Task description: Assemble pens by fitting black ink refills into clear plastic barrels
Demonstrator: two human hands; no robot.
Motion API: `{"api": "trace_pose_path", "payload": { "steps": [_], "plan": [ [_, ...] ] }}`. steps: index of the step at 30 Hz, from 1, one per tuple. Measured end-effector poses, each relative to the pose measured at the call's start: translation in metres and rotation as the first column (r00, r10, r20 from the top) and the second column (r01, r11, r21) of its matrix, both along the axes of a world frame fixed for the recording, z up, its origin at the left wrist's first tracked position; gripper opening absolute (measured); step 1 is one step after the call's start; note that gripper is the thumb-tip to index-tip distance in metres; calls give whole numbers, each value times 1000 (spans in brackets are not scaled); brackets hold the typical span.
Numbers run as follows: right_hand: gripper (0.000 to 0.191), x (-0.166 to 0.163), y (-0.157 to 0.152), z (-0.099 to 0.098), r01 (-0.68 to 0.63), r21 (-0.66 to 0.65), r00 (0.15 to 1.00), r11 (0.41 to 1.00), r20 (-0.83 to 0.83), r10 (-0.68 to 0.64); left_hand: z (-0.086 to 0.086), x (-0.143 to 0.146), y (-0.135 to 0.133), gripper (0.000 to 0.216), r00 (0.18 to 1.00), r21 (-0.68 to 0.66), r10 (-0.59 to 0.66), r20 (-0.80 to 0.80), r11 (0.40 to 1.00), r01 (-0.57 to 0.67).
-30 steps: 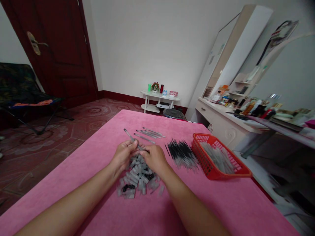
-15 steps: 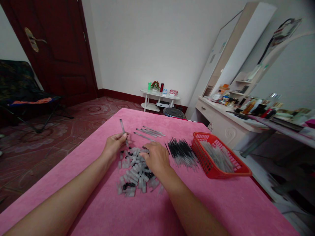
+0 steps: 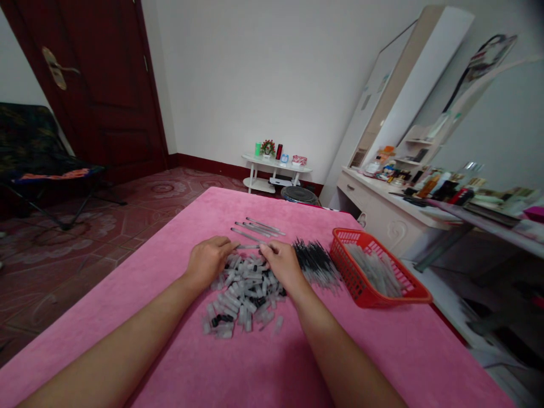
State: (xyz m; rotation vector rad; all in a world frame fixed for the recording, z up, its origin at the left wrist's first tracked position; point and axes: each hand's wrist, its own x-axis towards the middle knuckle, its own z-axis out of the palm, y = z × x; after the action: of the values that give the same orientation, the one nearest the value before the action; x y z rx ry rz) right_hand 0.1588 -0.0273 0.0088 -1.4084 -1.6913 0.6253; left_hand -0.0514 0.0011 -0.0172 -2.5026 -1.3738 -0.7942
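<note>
Pink cloth (image 3: 170,340) covers the table, and the things on it lie loose. Take the pile of caps (image 3: 246,289) as the middle of a clock. One thin pen (image 3: 249,247) lies level between the two hands at 12 o'clock, just past the pile. At 10 o'clock, the left hand (image 3: 209,262) pinches one end, though most of its fingers are hidden. At 2 o'clock, the right hand (image 3: 284,263) pinches the other end with its thumb and a finger. Whether that end has a cap on it is too small to tell.

If one hand lets go too soon, the pen could drop and get mixed up with the caps. If the hands push crooked, it could bend or slip. Farther off at 12 o'clock, a few loose pens (image 3: 257,228) lie near the fingers, and a bump could roll them. Between 2 and 3 o'clock, the black sticks (image 3: 317,263) are right by the right hand, so a swing could scatter them. The red basket (image 3: 361,294) at 3 o'clock seems safer.
</note>
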Motion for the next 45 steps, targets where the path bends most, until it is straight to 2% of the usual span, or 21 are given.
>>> {"api": "trace_pose_path", "payload": {
  "steps": [4, 14, 21, 25, 28, 34, 38, 41, 44, 45],
  "plan": [
    [37, 1, 0, -1, 20, 24, 998, 1000, 56, -21, 0, 2, -2, 30, 998, 35, -36, -41, 999, 38],
    [24, 9, 4, -8, -14, 10, 997, 1000, 78, 14, -2, -2, 2, 33, 995, 18, -71, -64, 997, 72],
    [30, 4, 0, -3, -72, -50, 995, 996, -74, 68, -2, -1, 1, 31, 995, 45, -86, -57, 995, 88],
    [18, 5, 1, -4, -101, -37, 983, 994, -158, 94, -1, -1, 0, 29, 990, 18, -124, -67, 992, 125],
    [11, 9, 2, -6, -119, -38, 988, 992, -109, 114, -2, -1, 1, 30, 990, 10, -130, -50, 991, 131],
    [28, 13, 3, -6, -68, -51, 996, 996, 54, 70, -4, 0, 2, 28, 990, 45, -128, -63, 990, 130],
    [9, 11, 3, -7, -48, -44, 998, 998, 32, 49, -3, 1, 1, 27, 988, 52, -104, -110, 993, 111],
    [15, 12, 4, -7, -33, -48, 998, 998, 50, 35, -2, 1, 0, 27, 987, 43, -97, -125, 994, 103],
    [30, 14, 4, -8, 18, -62, 990, 998, 140, -9, -2, 1, 0, 29, 987, 39, -94, -134, 994, 100],
    [29, 14, 4, -8, 30, -59, 987, 998, 158, -21, -3, 0, 0, 29, 986, 39, -92, -138, 994, 98]
  ]
}}
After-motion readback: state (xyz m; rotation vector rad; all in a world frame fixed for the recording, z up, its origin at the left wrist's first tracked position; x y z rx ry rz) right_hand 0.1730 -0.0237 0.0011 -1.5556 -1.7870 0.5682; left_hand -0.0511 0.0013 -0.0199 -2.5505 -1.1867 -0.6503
